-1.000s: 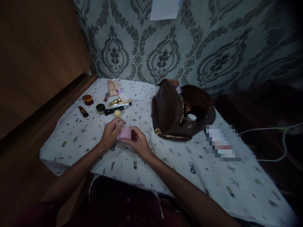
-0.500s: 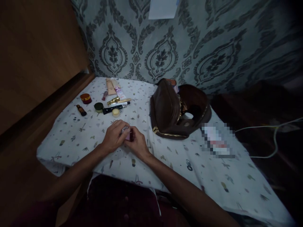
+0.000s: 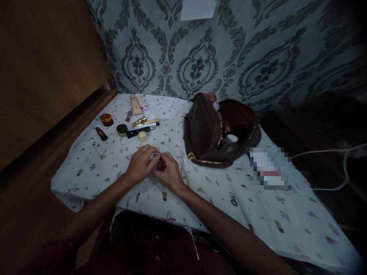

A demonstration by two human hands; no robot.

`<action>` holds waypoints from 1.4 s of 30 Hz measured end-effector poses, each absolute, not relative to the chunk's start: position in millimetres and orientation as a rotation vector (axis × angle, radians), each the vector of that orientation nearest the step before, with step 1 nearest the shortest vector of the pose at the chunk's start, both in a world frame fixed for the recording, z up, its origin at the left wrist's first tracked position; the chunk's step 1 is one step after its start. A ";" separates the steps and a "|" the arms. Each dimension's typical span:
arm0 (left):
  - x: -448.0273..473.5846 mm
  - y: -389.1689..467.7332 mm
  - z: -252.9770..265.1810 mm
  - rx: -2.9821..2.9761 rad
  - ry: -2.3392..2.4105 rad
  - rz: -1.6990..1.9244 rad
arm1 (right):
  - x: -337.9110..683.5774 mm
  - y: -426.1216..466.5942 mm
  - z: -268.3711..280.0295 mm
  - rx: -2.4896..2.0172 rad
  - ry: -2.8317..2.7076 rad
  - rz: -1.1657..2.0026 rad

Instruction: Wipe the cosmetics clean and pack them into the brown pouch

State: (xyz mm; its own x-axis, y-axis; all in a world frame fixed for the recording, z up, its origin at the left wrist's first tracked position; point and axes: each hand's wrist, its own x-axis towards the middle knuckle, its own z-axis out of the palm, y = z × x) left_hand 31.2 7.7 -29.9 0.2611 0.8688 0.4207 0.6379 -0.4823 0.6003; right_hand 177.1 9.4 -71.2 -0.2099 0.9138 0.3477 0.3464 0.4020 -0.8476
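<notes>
My left hand and my right hand meet above the near part of the table, both closed around one small item. It looks pinkish-purple with a silvery, patterned top, and my fingers cover most of it, so its kind is unclear. Just beyond my hands lie a pale yellow round jar, a black tube, a dark green jar and a gold tube. Farther back are a beige tube and a white-and-pink tube.
A brown leather bag stands unzipped on the right, a white-lidded item inside. A red jar with a gold band and a small dark bottle sit at the left. The patterned cloth covers the table; a cable trails at right.
My right fingers have shifted over the small item and now hide more of its pinkish side. The whole view has swung slightly, moving the table and bag a little rightward.
</notes>
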 end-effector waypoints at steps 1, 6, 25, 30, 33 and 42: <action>32.0 8.5 -29.7 2.208 1.401 1.051 | 177.4 9.2 -70.6 -1.101 -1.772 0.793; 25.1 18.6 -28.1 1.905 1.422 1.129 | 175.9 8.6 -71.9 -1.070 -1.879 0.841; 36.8 -4.2 -34.3 2.655 1.216 1.038 | 175.9 10.3 -74.8 -1.054 -1.685 0.777; 28.8 2.9 -28.4 1.971 1.329 1.096 | 177.8 10.5 -70.1 -1.042 -1.694 0.891; 30.1 10.4 -19.7 1.392 1.230 1.158 | 177.9 10.1 -66.5 -0.912 -1.559 1.037; 51.5 -1.1 -5.8 0.328 1.097 1.101 | 185.6 5.2 -59.4 -1.003 -1.622 0.784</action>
State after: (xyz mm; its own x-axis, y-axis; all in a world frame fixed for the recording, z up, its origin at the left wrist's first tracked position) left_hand 51.5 -1.1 -5.8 0.0253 0.8379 -0.5452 -0.5480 0.4678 0.6935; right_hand 185.6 5.2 -59.4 -0.1236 0.8983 0.4216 0.2277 0.4392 -0.8691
